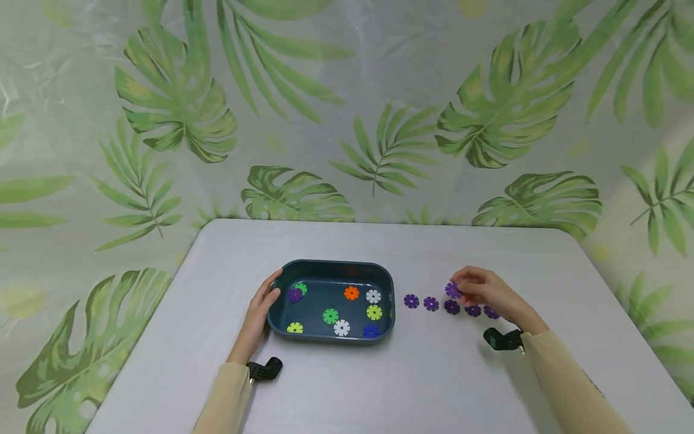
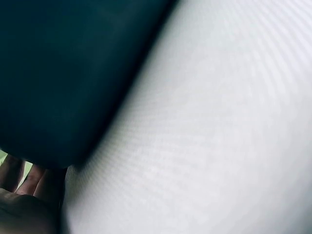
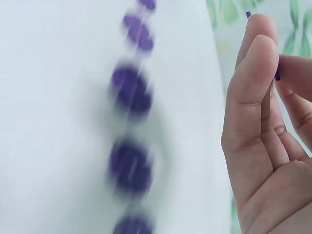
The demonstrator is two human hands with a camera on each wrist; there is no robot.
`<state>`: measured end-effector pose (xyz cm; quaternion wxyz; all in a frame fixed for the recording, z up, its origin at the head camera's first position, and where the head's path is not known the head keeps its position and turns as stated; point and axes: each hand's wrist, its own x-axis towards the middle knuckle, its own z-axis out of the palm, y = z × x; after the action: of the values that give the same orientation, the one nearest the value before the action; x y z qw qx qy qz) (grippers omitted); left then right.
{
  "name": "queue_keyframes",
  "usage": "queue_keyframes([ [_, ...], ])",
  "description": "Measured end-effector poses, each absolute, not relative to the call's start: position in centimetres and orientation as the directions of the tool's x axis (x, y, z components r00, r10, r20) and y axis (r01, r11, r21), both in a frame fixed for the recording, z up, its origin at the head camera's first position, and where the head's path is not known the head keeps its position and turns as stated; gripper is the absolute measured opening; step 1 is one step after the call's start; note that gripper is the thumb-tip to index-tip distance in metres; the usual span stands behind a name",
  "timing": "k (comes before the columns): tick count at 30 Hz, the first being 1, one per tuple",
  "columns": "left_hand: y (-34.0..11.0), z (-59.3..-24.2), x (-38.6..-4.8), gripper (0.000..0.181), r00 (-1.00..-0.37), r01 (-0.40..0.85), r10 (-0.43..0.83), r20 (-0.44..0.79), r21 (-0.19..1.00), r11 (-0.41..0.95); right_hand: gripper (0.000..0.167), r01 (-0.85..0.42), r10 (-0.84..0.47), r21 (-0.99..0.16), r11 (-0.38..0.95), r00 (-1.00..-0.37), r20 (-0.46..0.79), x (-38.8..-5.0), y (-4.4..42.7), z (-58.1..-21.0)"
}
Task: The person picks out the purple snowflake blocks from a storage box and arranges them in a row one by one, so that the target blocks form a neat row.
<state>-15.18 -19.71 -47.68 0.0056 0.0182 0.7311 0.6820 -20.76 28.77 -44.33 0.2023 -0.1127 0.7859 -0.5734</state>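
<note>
My right hand (image 1: 485, 292) pinches a purple notched disc (image 1: 453, 290) between thumb and fingertips, above a row of purple discs (image 1: 431, 304) on the table. In the right wrist view only small edges of that disc show past the fingers, and the row is blurred beside the hand (image 3: 263, 131). At the left end of a dark teal tray (image 1: 331, 339), my left hand (image 1: 260, 307) grips the wall, thumb at the rim and fingers along the outside. The left wrist view shows the tray's side (image 2: 63, 73) close up, with the fingers partly hidden behind it.
Inside the tray lie several loose discs, among them an orange one (image 1: 351, 293), a white one (image 1: 341, 327), a green one (image 1: 330, 316), a blue one (image 1: 371, 331) and a purple one (image 1: 295, 295). A leaf-patterned cloth (image 1: 390, 199) hangs behind the white table (image 1: 412, 386).
</note>
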Motion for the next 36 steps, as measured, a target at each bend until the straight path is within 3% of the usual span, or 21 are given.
queue_keyframes([
  [11,-19.8,-47.7,-15.1,0.045,-0.999,0.026,0.032,0.023,0.997,0.074,0.020,0.099,-0.267,-0.955,0.281,-0.947,-0.177,-17.0,39.1,-46.9],
  [15,-19.7,-47.7,-15.1,0.045,-0.999,0.023,0.034,0.021,0.997,0.068,0.026,0.120,-0.196,-0.939,0.324,-0.962,-0.190,-16.3,40.9,-47.3],
  [20,-19.7,-47.8,-15.2,0.045,-0.999,0.020,0.036,0.018,0.998,0.053,0.037,0.155,-0.089,-0.883,0.443,-0.972,-0.215,-15.8,41.8,-48.0],
  [32,-19.6,-47.8,-15.2,0.045,-0.999,0.014,0.040,0.013,0.999,0.034,0.036,0.156,0.062,-0.753,0.640,-0.987,-0.151,-15.6,42.1,-48.1],
  [36,-19.7,-47.9,-15.2,0.045,-0.999,0.017,0.042,0.015,0.999,0.031,0.037,0.141,0.073,-0.765,0.628,-0.990,-0.122,-15.8,41.0,-47.5],
])
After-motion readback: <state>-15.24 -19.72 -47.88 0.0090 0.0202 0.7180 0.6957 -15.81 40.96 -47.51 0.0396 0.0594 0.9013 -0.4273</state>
